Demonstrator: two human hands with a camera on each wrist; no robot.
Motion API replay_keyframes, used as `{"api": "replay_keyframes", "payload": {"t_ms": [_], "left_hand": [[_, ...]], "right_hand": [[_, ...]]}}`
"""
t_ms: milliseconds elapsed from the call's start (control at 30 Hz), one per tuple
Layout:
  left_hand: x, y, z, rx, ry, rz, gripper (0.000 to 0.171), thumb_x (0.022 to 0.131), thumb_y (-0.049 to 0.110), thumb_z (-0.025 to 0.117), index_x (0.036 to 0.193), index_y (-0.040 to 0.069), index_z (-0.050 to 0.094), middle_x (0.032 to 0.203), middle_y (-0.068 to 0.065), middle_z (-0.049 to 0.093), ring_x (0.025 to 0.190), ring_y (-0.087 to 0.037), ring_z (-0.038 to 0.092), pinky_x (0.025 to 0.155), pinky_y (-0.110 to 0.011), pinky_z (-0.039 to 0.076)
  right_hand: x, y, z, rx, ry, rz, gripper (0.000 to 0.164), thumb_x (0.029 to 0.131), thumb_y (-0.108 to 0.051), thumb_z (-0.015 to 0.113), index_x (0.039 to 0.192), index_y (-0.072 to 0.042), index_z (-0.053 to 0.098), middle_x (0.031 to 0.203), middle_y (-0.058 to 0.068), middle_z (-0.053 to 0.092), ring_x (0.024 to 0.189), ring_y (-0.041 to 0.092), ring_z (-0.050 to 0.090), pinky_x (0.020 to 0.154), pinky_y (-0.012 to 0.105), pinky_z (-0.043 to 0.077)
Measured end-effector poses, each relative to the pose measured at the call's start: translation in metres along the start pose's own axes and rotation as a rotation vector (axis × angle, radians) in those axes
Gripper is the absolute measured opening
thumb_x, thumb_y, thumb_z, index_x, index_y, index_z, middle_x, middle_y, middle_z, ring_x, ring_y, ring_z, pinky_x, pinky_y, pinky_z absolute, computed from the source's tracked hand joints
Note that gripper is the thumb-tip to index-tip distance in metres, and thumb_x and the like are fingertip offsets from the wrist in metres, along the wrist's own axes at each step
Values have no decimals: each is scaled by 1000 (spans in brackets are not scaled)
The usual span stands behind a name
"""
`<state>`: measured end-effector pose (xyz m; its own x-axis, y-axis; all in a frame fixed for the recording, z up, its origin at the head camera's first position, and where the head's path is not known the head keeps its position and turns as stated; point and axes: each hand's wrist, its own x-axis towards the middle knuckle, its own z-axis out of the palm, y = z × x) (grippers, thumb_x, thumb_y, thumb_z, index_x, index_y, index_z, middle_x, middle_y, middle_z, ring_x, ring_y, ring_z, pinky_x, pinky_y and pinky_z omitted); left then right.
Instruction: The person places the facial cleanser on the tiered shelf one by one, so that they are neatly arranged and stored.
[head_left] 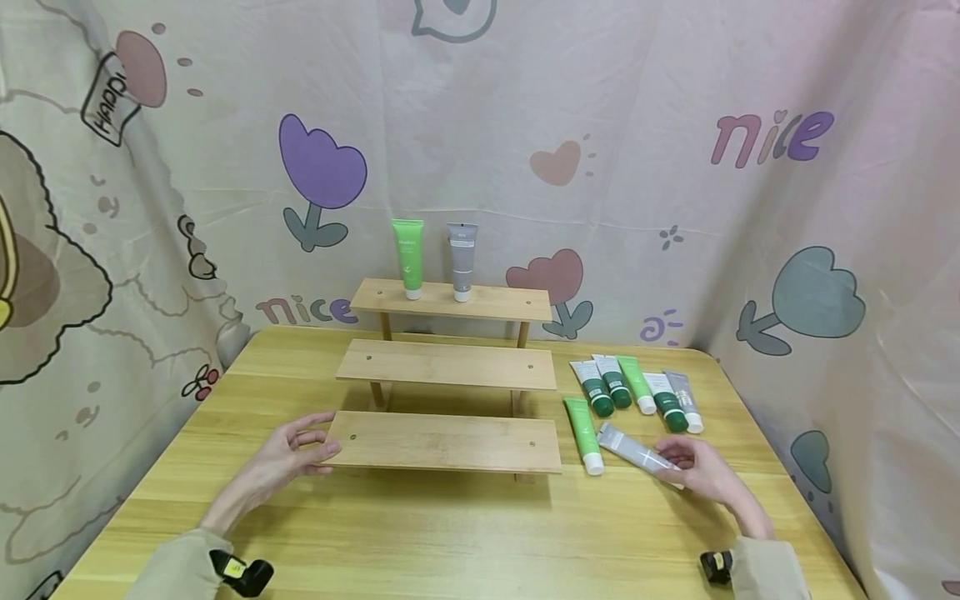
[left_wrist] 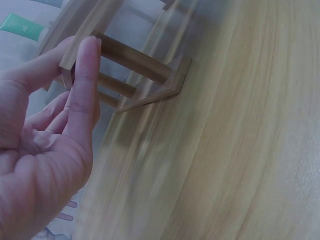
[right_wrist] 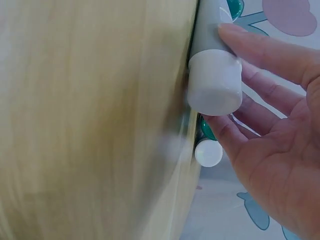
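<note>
Right of the wooden stand [head_left: 446,442]: the right hand [head_left: 697,468] is pinching a grey tube [head_left: 633,447] near its cap end; the tube is slanting, its flat crimped end pointing toward the stand.
At the stand's left end: the left hand [head_left: 288,454] is gripping the end of the lowest shelf.
Cap, right wrist view: a smooth white cylinder [right_wrist: 215,82] is showing whole, while the head view is leaving it mostly hidden behind the fingers.
Legs, left wrist view: round dowels [left_wrist: 137,59] are rising from a flat, angled foot [left_wrist: 172,89]; the head view is showing only parts of the legs.
Stand's top shelf: a bright green tube [head_left: 409,254] and a second grey tube [head_left: 462,258] are standing upright on white caps.
Just beside the stand's right end: another green tube [head_left: 582,429] is lying flat; farther right and back, a cluster of five tubes [head_left: 636,383] is lying close together.
Under the stand: a glossy, wood-grained table [head_left: 375,533] is spreading.
Behind the stand: a printed cloth [head_left: 465,125] is hanging, lightly creased.
</note>
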<state>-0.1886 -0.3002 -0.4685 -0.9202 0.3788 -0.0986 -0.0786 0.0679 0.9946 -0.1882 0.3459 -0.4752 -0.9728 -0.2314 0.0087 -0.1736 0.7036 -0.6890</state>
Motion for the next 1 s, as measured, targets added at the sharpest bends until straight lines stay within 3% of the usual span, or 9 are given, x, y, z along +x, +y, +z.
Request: {"api": "replay_keyframes", "payload": {"t_ms": [367,633,1000], "left_hand": [[0,1,0,5,6,-4,78,99,5,62,153,-15,10,102,0,59,90,-11,70,88,-37,66],[-1,1,0,-12,-13,12,77,100,4,60,153,-16,8,103,0,58,90,-11,70,86,-35,66],[-1,1,0,-5,-8,14,76,100,5,60,153,-16,9,102,0,58,89,-10,70,85,-35,66]], "right_hand": [[1,-5,0,-31,10,19,38,77,-2,82,110,10,67,101,18,72,86,14,66,72,20,58],[2,0,2,8,34,17,35,80,-2,78,110,12,66,101,21,72,85,0,63,73,14,57],[0,-6,-1,34,70,84,38,81,1,77,115,13,65,109,26,70,88,13,67,75,15,57]]}}
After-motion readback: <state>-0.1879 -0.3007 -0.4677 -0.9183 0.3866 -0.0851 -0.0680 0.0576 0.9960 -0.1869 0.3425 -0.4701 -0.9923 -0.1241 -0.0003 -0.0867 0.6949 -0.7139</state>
